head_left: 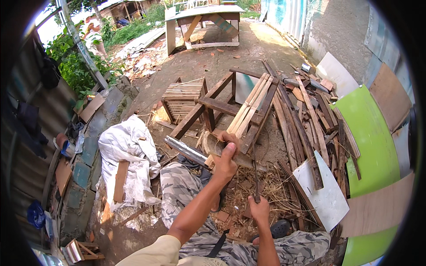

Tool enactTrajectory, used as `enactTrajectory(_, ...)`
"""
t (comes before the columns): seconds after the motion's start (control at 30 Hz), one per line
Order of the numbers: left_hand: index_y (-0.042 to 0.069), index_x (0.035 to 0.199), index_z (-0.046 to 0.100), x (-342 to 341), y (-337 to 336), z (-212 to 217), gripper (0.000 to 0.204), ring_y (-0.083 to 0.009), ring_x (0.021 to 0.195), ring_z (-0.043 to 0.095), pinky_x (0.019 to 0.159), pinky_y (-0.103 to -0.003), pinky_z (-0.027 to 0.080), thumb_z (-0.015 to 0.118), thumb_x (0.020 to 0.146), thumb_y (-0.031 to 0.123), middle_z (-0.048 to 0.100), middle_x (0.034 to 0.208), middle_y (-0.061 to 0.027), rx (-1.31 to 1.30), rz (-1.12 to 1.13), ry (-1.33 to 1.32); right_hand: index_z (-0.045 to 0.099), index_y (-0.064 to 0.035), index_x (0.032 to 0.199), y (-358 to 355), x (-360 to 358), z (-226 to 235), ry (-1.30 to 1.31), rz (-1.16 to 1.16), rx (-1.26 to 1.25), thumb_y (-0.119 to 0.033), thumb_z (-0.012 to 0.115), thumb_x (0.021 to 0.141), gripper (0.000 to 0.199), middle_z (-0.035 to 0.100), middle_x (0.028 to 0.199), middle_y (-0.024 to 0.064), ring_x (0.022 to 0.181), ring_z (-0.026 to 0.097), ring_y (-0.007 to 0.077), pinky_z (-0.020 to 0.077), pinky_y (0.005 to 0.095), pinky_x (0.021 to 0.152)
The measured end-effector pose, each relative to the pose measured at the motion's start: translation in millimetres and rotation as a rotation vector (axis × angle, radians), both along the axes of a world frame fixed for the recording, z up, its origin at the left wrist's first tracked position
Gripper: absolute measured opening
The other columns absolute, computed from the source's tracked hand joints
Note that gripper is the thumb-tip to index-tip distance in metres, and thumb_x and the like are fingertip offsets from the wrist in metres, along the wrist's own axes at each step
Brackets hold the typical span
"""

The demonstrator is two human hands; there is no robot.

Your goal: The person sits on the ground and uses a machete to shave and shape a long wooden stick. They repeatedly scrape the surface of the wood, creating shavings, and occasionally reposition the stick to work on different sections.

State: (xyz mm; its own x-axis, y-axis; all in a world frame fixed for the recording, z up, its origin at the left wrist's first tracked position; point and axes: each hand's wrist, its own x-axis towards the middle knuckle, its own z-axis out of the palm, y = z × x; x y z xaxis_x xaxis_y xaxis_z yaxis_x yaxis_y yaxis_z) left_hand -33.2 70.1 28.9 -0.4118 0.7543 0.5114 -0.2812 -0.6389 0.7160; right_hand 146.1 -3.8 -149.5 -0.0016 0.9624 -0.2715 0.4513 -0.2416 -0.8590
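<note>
A: A sunlit concrete yard (pixel 266 44) is stretching ahead, with a table (pixel 206 16) standing at its far end. A white cloth (pixel 122 142) is lying on the left; a heap of scrap wood (pixel 320 116) is spreading along the right, beside a green panel (pixel 366 137).

B: What is hidden or unclear?

A: The black fisheye rim is cutting off the corners. The left hand (pixel 226 159) is covering whatever lies inside its curled fingers, so I cannot tell whether the pale strips (pixel 254 106) are running through it. The thin dark tool (pixel 255 175) is blending into the brown ground and straw-like litter (pixel 270 195), making its tip hard to find.

B: Where are the strips, and which way are they pointing?

A: They are resting on a dark wooden frame (pixel 220 105), ahead of the person. Their long axis is running away and slanting rightward, the near ends showing just beyond the left hand.

B: And the grips?

A: The left hand is bending into a narrow, nearly closed grip. The right hand (pixel 259 208) is wrapping around the tool's handle; the tool is pointing away from the person, its long axis running almost straight ahead.
</note>
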Motion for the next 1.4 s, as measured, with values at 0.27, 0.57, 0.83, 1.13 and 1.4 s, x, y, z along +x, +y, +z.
enactTrajectory(0.27,0.008,0.088,0.041,0,22,0,0.049,-0.0107,0.059,0.032,0.055,-0.026,0.029,0.063,0.086,0.051,0.034,0.070,-0.0013,0.035,-0.016,0.017,0.058,0.0006,0.073,-2,-9,11,-0.072,-0.028,0.093,-0.032,0.068,0.088,0.038,0.054,0.059,0.0100,0.057,0.053,0.0264,0.0420,0.0420,0.058)
enactTrajectory(0.57,0.003,0.107,0.045,21,48,-32,0.080,-0.0096,0.076,0.041,0.066,-0.025,0.035,0.059,0.080,0.076,0.043,0.087,-0.0019,0.119,0.006,0.090,0.063,0.0044,0.084,7,6,-23,-0.163,-0.062,0.028,-0.030,0.068,0.086,0.035,0.064,0.072,0.0231,0.071,0.063,0.0423,0.0480,0.0456,0.066)
enactTrajectory(0.83,0.008,0.085,0.041,23,45,-14,0.029,-0.0090,0.064,0.036,0.058,-0.026,0.028,0.061,0.089,0.029,0.040,0.071,0.0000,-0.061,0.011,0.082,0.064,0.0023,0.084,0,-6,55,-0.045,0.003,0.125,-0.026,0.067,0.086,0.029,0.063,0.070,0.0225,0.066,0.062,0.0430,0.0470,0.0462,0.063)
enactTrajectory(1.13,0.009,0.083,0.037,11,42,-20,0.018,-0.0089,0.064,0.033,0.059,-0.026,0.028,0.053,0.086,0.017,0.039,0.071,-0.0011,-0.003,-0.117,0.045,0.065,0.0008,0.084,7,-4,37,-0.157,-0.027,0.035,-0.028,0.065,0.085,0.029,0.065,0.069,0.0221,0.069,0.065,0.0410,0.0490,0.0464,0.063)
enactTrajectory(1.4,0.009,0.078,0.031,25,34,-23,0.030,-0.0104,0.057,0.030,0.054,-0.027,0.026,0.057,0.082,0.025,0.030,0.063,-0.0014,0.018,-0.206,-0.019,0.067,0.0009,0.086,14,0,-41,-0.110,-0.121,-0.082,-0.026,0.066,0.084,0.027,0.065,0.070,0.0240,0.071,0.066,0.0418,0.0509,0.0472,0.065)
